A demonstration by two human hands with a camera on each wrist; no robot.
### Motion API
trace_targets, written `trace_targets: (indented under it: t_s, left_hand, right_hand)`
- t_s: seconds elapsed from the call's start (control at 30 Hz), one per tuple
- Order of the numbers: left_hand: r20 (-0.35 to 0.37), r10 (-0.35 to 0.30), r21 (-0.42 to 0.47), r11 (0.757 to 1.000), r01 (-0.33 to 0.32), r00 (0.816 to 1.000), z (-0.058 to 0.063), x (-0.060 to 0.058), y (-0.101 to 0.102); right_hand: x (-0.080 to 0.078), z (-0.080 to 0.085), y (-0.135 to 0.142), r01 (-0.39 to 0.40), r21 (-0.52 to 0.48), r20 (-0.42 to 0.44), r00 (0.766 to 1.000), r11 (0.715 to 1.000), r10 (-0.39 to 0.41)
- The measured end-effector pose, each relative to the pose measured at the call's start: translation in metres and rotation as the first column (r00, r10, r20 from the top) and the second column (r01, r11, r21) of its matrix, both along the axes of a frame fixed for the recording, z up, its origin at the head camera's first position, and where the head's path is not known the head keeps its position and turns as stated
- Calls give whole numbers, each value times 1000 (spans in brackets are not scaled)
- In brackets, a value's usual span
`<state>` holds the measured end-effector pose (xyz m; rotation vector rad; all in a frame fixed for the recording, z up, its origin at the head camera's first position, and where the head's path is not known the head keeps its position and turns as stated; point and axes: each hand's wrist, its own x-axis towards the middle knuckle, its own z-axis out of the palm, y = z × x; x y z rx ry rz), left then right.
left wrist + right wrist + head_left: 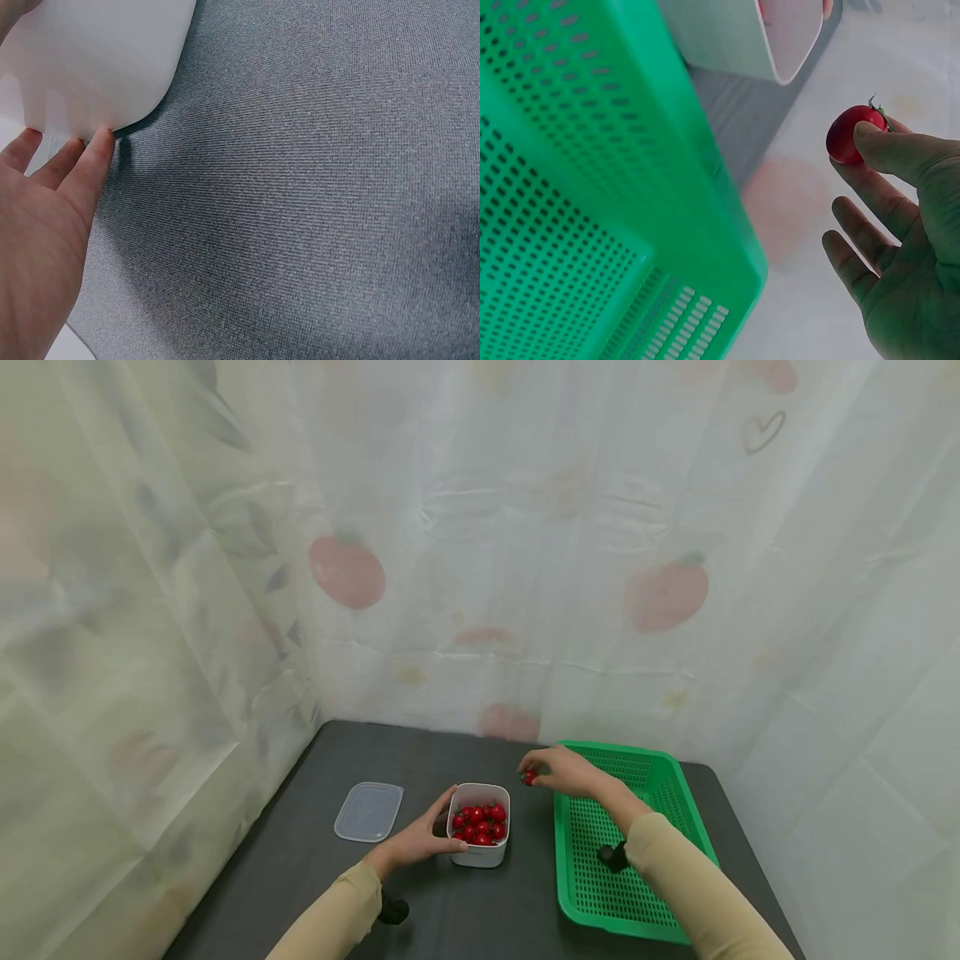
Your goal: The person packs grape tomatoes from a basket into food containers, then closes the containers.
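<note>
A cherry tomato (849,136) with a green stem is pinched between the thumb and index finger of my right hand (564,772), the other fingers spread apart. That hand is above the table, between the white container (480,857) and the green basket (566,877). Several red cherry tomatoes (481,827) lie inside the container. My left hand (417,842) holds the container from its left side, thumb along the front and fingers around the left. In the left wrist view, its fingertips touch the container's smooth white wall (105,60).
A translucent square lid (369,812) lies flat on the dark table (285,868), left of the container. The perforated basket takes up the table's right side, under my right forearm. Printed curtains (480,568) hang behind and along the sides.
</note>
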<state>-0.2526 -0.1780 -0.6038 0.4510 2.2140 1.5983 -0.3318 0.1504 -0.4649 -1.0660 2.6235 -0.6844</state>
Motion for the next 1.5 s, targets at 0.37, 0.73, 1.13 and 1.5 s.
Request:
trace_targets:
  t_s: [0.37,0.73,1.13,1.5]
  left_hand:
    - [7,1,7,1000,-1,1000,1,-1,1]
    - [20,-22,18,1000,21,1000,6,0,0]
    - [13,-20,10,1000,19,1000,8,1,1]
    - [9,-10,4,1000,10,1000,9,4,1]
  right_hand:
    - [-2,-4,-34,-105,23,-36,994,994,105]
    - [0,-6,-61,-141,41,-16,990,989,141]
    - [3,-16,-82,-129,74,-4,992,989,130]
    - [12,-22,-92,-100,105,41,994,989,97]
